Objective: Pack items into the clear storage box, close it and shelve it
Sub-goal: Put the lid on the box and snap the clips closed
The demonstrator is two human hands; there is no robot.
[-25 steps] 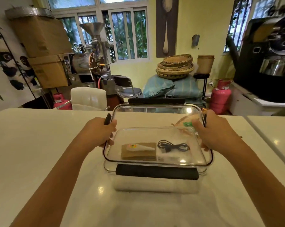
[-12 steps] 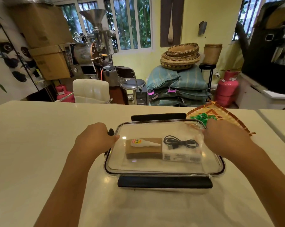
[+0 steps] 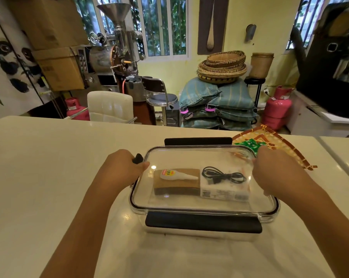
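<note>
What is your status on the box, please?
Left hand on side latch, right hand at right rim. Lid on box; front latch looks down. Nothing blocking.

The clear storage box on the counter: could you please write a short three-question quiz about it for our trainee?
1. True or false: the lid lies on the clear storage box.
2. Which item lies on the brown pad inside? A) black cable B) white tube C) green packets
3. Where are the left hand and right hand?

Key
1. True.
2. B. The white tube lies on it; the black cable lies on the white packet beside it.
3. At the short ends of the lid: the left by a black side latch, the right over the opposite end.
</note>
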